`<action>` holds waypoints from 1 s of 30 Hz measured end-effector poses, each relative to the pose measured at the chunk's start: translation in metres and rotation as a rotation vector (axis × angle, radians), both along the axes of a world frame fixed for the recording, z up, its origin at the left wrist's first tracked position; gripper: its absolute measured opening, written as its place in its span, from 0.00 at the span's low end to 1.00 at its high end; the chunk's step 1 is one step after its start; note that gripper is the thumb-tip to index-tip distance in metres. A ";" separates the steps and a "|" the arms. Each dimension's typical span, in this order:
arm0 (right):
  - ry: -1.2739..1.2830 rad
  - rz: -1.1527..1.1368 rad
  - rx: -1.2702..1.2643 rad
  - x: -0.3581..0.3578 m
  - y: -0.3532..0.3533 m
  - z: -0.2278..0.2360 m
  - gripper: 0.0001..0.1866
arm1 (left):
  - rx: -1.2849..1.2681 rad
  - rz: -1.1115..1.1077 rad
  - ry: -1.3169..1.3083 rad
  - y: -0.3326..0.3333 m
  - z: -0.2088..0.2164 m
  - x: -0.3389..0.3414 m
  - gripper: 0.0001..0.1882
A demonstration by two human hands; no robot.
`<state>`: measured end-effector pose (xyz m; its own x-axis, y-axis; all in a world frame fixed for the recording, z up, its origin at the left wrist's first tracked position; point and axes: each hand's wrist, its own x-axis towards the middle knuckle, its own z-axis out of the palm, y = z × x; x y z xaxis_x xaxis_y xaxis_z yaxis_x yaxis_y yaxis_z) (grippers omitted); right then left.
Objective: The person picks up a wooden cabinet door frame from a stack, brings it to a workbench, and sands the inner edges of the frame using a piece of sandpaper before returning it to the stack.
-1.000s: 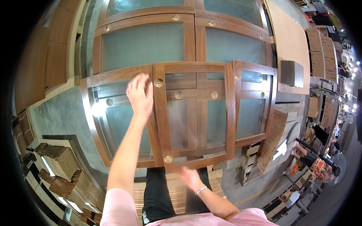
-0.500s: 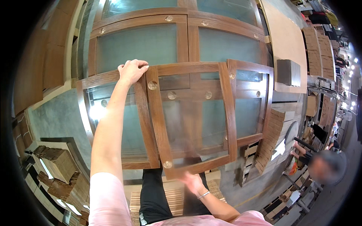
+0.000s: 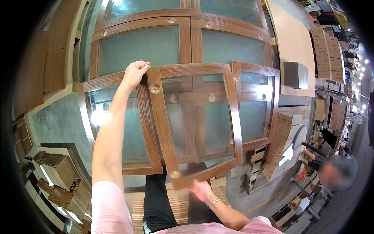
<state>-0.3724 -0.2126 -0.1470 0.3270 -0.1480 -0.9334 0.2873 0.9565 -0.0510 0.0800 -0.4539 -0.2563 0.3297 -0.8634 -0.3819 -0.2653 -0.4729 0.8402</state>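
A brown wood-framed glass door panel (image 3: pixel 161 113) stands tilted in front of me, with round clear discs on its corners. My left hand (image 3: pixel 135 74) is closed over its upper left corner, beside the frame next to it. At the lower edge, my right hand (image 3: pixel 201 190) has its fingers against the bottom rail; the contact is partly blurred and the fingertips are hidden. A similar framed panel (image 3: pixel 146 124) is on the left, under my left forearm, and another (image 3: pixel 275 105) is on the right, behind the tilted one.
More wood-framed glass panels (image 3: pixel 185 43) lie beyond. A grey block-shaped stack (image 3: pixel 295 75) rests on a pale board (image 3: pixel 290 43) at the right. Stacked cardboard (image 3: pixel 58 171) stands at the lower left. A person (image 3: pixel 331 171) is at the right, with shelving behind.
The tilted panel's bottom left corner has dropped slightly toward me, and its right side has turned. My left fingers have curled in more over the corner. My right hand has moved slightly with the lower edge.
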 end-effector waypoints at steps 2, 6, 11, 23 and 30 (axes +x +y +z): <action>-0.016 -0.008 -0.013 -0.004 0.000 -0.002 0.10 | -0.003 0.000 0.071 -0.002 0.010 -0.005 0.11; -0.005 -0.004 -0.009 -0.004 -0.001 -0.002 0.10 | 0.112 0.110 0.250 -0.008 0.026 -0.013 0.11; -0.039 -0.015 0.014 -0.008 0.001 -0.006 0.10 | 0.044 0.135 0.255 -0.005 0.024 -0.012 0.11; -0.084 -0.059 0.036 -0.007 0.004 -0.016 0.06 | 0.034 0.113 0.324 -0.007 0.032 -0.012 0.11; -0.082 -0.093 0.040 -0.002 0.005 -0.017 0.09 | 0.060 0.140 0.101 0.001 0.031 -0.017 0.13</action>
<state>-0.3743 -0.2075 -0.1638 0.3892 -0.1442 -0.9098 0.3769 0.9261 0.0144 0.0628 -0.4532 -0.2255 0.4029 -0.7864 -0.4683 -0.1089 -0.5493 0.8285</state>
